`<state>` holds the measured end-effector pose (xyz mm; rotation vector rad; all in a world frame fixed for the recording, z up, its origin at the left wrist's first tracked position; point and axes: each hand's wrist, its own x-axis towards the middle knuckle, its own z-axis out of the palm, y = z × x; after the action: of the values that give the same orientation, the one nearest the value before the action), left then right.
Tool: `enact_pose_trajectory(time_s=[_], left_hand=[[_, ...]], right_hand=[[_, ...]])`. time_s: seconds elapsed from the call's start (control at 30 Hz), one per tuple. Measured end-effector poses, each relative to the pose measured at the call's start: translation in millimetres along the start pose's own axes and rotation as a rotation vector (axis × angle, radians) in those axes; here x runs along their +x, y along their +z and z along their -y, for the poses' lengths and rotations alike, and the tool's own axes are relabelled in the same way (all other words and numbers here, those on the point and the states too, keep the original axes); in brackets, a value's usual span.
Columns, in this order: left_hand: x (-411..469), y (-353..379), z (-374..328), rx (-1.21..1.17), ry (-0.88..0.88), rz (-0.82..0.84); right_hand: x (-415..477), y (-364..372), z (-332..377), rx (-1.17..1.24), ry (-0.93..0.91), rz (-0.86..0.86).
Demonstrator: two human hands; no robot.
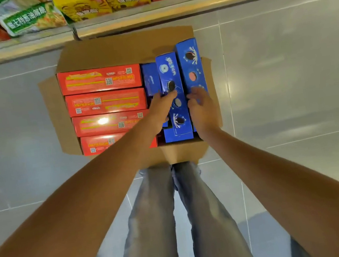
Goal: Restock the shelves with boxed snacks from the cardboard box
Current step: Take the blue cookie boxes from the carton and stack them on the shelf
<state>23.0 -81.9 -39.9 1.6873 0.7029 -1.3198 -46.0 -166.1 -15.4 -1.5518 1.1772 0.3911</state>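
An open cardboard box [121, 49] stands on the floor below me. Its left side holds several red snack boxes [99, 79] lying flat in a column. Its right side holds blue cookie boxes standing on edge. My left hand [161, 107] grips the middle blue box [169, 73], thumb across its face and fingers down its left side. My right hand [201, 108] curls round the near end of the rightmost blue box [190, 63], which sits raised above the others. A third, lower blue box [150, 78] is partly hidden behind my left hand.
A shelf edge [168, 10] runs across the top, carrying yellow boxes [101, 0], snack bags [26, 17] and other cartons. Grey tiled floor [288, 77] surrounds the box. My legs in jeans [155, 218] stand just behind the near flap.
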Motion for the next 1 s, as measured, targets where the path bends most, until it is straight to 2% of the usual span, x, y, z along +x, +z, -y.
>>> enact_pose_trajectory(time_s=[0.1,0.3,0.5,0.8,1.0], left_hand=[[5,3,12,-0.031,0.03,-0.002],[11,-9,14,0.07,0.117,-0.129],[-1,-28,9,0.159,0.185,-0.144],[-94,-78,-15,0.109,0.208,-0.04],[-181,-103,-65,0.144,0.281,0.098]], right_hand=[[-4,9,-4,0.023,-0.034,0.045],[6,22,-10,0.123,0.092,0.171],[14,21,-11,0.095,0.167,0.206],[-35,-11,34,0.01,0.097,0.155],[-92,-34,108,0.152,0.108,0.34]])
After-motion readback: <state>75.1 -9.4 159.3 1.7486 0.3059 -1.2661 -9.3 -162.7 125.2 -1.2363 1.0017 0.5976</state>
